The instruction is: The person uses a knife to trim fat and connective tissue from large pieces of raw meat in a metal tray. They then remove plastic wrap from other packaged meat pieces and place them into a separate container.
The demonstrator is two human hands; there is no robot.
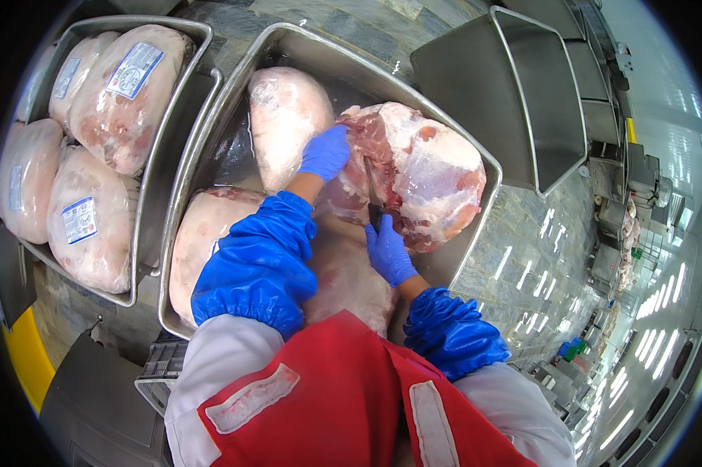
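Meat cut: large, rounded, white fat, red flesh laid open; lies in metal bin
Knife: dark handle, blade against the red flesh

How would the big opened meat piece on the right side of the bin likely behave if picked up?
The opened meat piece is probably heavy, being thick and filling much of that end of the bin. Its wet, shiny surface suggests it would be slippery. The exposed red flesh on its left looks loose, so may flop.
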